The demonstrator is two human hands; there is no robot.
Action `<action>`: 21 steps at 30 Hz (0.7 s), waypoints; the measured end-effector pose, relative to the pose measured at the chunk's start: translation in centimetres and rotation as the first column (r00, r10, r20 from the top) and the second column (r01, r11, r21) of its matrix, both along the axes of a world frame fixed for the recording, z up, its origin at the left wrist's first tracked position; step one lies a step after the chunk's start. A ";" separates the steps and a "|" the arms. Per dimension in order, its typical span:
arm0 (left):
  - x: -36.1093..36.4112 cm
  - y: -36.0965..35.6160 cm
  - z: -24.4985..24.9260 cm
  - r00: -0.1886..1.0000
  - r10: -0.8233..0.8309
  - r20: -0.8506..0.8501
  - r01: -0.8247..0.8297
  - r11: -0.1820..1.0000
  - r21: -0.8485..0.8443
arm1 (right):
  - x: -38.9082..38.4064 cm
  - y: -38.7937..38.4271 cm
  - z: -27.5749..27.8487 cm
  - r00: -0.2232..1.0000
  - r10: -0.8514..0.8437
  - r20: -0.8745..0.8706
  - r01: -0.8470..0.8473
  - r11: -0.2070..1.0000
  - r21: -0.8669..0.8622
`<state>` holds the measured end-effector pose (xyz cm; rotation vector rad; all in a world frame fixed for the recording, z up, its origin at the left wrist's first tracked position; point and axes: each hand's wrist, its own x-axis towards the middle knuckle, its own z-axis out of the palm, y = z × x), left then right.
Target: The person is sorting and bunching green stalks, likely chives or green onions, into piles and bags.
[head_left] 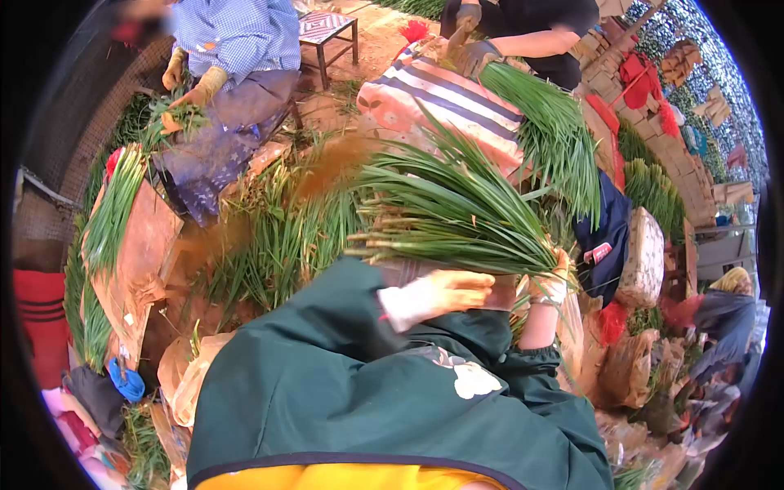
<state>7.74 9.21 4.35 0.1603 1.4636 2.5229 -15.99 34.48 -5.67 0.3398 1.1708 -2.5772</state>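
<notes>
A fanned bundle of long green leaf stalks (457, 208) lies across the front of me, its pale cut ends to the left and its other end gathered at the right. My right hand (554, 284), in a light glove, is closed around that gathered end. Just below the stalks, my left hand (459, 291) points to the right over my lap. It wears an orange-and-white glove, its fingers look stretched out, and nothing shows in them. Dark green sleeves cover both my arms.
Loose green stalks (282, 237) heap on the ground ahead. Across from me, a co-worker in a checked shirt (237, 37) and another in black (539, 24) handle greens. A striped cloth (441, 98) bears another bundle (547, 122). A low stool (328, 27) stands behind.
</notes>
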 end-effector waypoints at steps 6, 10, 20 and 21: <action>3.6 -11.2 5.0 0.748 0.254 -0.613 -0.663 0.337 -0.669 | 0.1 -0.7 2.2 0.994 0.107 0.003 -0.107 0.993 0.057; -0.1 -10.1 8.3 0.829 -0.165 -0.534 -0.518 0.131 -0.845 | 2.3 -4.4 8.8 0.972 -0.025 0.235 0.018 0.999 0.032; -18.9 -0.7 3.8 0.781 -0.621 -0.068 -0.205 -0.152 -0.967 | 3.0 -4.8 8.8 0.992 0.074 0.105 -0.033 0.938 -0.344; -20.1 -0.9 3.4 0.759 -0.648 -0.060 -0.211 -0.158 -0.965 | 2.9 -4.7 7.7 0.994 -0.029 0.110 0.071 0.914 -0.400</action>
